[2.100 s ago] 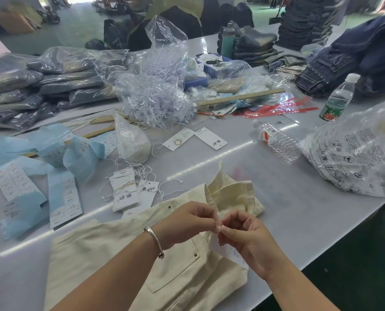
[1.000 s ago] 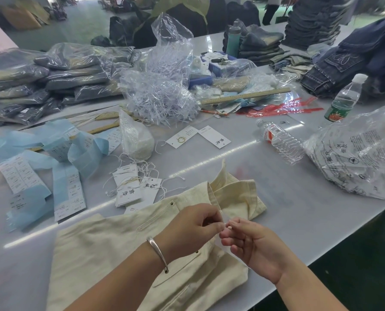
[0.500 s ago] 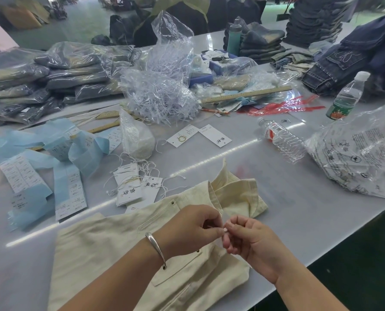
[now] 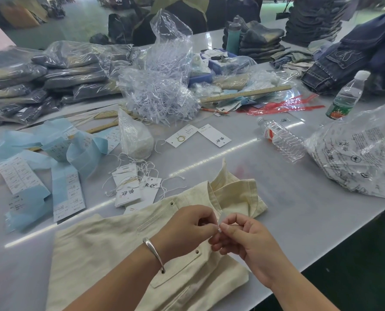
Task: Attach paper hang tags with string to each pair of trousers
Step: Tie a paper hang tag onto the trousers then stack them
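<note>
Since half a second ago: both hands sit slightly lower, fingertips again meeting. Left hand (image 4: 187, 227) and right hand (image 4: 245, 241): each pinching fine string, too thin to see clearly. Cream trousers (image 4: 110, 248): flat on table (image 4: 299, 212), under hands. Hang tags (image 4: 128, 191): loose pile, 11 o'clock of hands.

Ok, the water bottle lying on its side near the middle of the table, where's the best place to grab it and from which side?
Probably from above, across the ribbed middle of the lying bottle. It lies flat on the table with its cap pointing up-left, so fingers can wrap either long side. It looks thin and clear, so a light grip is wise; the label band near the neck seems a firmer spot.
</note>
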`<state>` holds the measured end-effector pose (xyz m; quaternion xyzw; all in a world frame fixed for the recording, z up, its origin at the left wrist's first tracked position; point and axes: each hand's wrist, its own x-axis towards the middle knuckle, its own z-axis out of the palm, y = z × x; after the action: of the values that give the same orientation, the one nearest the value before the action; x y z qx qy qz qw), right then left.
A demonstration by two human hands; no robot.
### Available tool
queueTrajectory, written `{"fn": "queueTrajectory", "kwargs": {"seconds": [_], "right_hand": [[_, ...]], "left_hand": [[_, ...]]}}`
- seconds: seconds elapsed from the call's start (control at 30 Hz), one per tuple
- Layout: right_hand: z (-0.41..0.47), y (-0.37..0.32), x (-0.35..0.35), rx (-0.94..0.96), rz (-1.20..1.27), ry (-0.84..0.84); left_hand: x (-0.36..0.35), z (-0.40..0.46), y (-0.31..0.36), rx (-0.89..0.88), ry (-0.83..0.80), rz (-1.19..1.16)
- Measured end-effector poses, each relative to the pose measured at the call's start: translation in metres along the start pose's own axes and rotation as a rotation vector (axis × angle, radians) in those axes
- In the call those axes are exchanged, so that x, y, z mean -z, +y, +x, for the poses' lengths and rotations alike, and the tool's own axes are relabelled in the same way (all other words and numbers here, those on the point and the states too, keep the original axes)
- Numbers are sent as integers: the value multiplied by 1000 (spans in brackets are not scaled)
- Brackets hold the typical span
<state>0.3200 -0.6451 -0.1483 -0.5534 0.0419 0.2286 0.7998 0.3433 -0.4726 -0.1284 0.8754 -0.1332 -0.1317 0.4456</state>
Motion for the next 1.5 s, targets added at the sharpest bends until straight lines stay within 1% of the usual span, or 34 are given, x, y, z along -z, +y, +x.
{"fn": "queueTrajectory", "kwargs": {"seconds": [0.13,0.27,0.4,0.5,0.7,0.93,1.13,1.3,1.43,1.5], "right_hand": [[2,-4,4,-12,-47,75],[2,-5,11,22,-145,138],[2,-5,15,50,-163,160],[2,-4,16,64,-152,125],[1,-1,17,57,-45,72],[1,4,20,126,-52,36],[0,-1,21,162,-147,-13],[2,-9,22,202,-303,-55],[2,-17,22,231,-377,-76],[1,-18,22,228,-387,-85]], "left_hand": [[2,1,1,0,40,-12],[0,1,1,-6,26,-15],[-2,0,1,-26,21,-35],[-4,1,3,-45,3,-19],[-5,2,5,-89,7,47],[-4,1,4,-90,-16,35],[0,0,8,-62,-77,-10],[2,1,10,-63,-135,6],[4,1,10,-51,-141,-59],[5,1,10,-51,-113,-83]]}}
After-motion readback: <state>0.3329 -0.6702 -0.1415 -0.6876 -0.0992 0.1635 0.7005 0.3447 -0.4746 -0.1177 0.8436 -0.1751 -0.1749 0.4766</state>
